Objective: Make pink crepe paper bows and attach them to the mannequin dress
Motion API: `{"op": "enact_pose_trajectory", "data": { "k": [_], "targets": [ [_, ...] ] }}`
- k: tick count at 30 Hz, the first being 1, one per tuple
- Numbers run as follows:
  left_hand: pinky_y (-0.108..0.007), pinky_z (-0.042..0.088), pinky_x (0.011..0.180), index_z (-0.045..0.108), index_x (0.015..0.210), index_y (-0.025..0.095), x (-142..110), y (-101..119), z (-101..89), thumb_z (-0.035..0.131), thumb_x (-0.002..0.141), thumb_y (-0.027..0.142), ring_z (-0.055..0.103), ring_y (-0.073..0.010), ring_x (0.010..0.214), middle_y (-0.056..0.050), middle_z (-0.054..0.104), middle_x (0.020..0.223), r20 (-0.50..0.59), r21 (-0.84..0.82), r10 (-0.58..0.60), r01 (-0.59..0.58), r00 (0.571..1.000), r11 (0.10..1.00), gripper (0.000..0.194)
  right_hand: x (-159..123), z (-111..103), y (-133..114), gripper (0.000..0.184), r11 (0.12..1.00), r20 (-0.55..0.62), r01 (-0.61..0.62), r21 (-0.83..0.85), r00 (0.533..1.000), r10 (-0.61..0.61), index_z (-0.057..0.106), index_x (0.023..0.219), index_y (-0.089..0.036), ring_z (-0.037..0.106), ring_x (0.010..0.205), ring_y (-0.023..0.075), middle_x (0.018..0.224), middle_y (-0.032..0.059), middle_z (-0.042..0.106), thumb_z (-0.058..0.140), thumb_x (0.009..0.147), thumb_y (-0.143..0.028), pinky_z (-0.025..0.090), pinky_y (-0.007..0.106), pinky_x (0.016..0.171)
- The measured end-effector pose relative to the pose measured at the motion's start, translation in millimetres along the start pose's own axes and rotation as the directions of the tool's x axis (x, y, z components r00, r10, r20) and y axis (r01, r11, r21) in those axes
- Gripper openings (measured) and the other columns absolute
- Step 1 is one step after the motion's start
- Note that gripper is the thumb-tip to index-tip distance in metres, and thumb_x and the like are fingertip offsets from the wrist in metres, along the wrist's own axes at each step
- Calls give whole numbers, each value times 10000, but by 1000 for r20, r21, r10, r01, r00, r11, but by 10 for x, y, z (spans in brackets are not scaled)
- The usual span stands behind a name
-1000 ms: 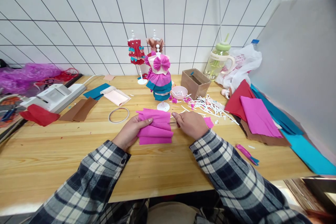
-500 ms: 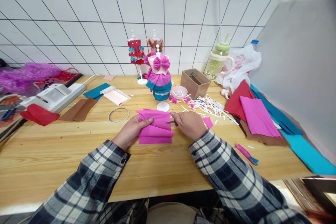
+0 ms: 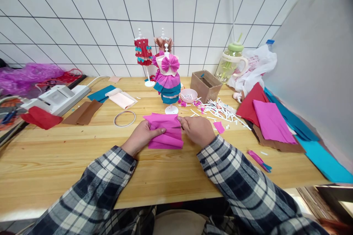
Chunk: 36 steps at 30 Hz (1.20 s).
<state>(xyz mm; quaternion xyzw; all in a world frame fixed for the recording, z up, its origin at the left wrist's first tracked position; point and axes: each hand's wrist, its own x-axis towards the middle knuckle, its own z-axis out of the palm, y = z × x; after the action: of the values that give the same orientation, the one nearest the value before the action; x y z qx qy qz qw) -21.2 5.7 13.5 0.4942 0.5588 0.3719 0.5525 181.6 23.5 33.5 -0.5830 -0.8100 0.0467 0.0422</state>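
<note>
A folded sheet of magenta crepe paper (image 3: 165, 139) is held up off the table's middle. My left hand (image 3: 142, 132) grips its left side, thumb lying on top. At the right edge, my right hand (image 3: 198, 128) is closed on small scissors, most of which are hidden in the fingers. Only a short dark bit of blade shows by a slit in the paper's right edge. Just behind stands a white mini dress form (image 3: 171, 109) wearing a magenta and teal paper dress (image 3: 167, 80) with a pleated bow.
Two more dressed forms stand behind. White paper strips (image 3: 220, 112), a pink bowl (image 3: 188, 95) and a cardboard box (image 3: 206, 85) sit to the right, near stacked coloured crepe sheets (image 3: 273, 121). A tape ring (image 3: 124, 119) and power strip (image 3: 59, 99) are left.
My left hand has shifted slightly right, its thumb further over the paper. The blade, which lay across the paper, now shows less, and a slit is visible at the right edge.
</note>
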Motion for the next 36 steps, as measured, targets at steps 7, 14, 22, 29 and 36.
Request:
{"op": "enact_pose_trajectory", "data": {
  "k": [7, 14, 22, 29, 36],
  "targets": [
    [-211, 357, 431, 666, 703, 148, -11, 24, 9, 821, 573, 414, 578, -152, 509, 16, 626, 507, -65, 98, 23, -17, 998, 995, 335, 7, 4, 15, 632, 1000, -38, 5, -6, 999, -6, 724, 891, -220, 668, 758, 198, 818, 82, 732, 176, 988, -519, 373, 269, 614],
    [-207, 335, 418, 648, 675, 160, -34, 58, 42, 819, 580, 400, 564, -146, 492, 28, 594, 467, -74, 68, 27, -22, 997, 997, 310, -11, -5, -16, 638, 1000, -35, -12, -18, 999, 11, 731, 902, -219, 671, 764, 207, 818, 89, 733, 170, 989, -512, 402, 271, 635],
    [-213, 371, 444, 654, 673, 160, -36, 54, 52, 815, 583, 396, 602, -169, 539, 18, 612, 477, -65, 65, 33, -29, 997, 997, 299, -4, -9, -21, 620, 1000, -36, -15, -20, 999, 15, 726, 916, -198, 675, 779, 205, 837, 100, 733, 191, 990, -501, 403, 264, 635],
    [-217, 360, 446, 623, 633, 179, -38, 46, 48, 817, 580, 395, 601, -180, 552, 29, 570, 438, -112, 101, 42, -31, 993, 994, 294, -3, 4, -13, 623, 999, -21, -3, -39, 1000, 3, 720, 933, -205, 676, 777, 206, 841, 104, 729, 172, 993, -494, 415, 267, 642],
    [-238, 419, 504, 684, 756, 168, -50, 81, 74, 817, 565, 391, 649, -226, 688, -7, 676, 591, -124, 142, 70, -52, 990, 989, 321, -7, 21, -38, 628, 998, -11, -5, -61, 1000, 4, 711, 965, -212, 678, 802, 218, 871, 109, 730, 142, 999, -477, 436, 287, 671]
  ]
}}
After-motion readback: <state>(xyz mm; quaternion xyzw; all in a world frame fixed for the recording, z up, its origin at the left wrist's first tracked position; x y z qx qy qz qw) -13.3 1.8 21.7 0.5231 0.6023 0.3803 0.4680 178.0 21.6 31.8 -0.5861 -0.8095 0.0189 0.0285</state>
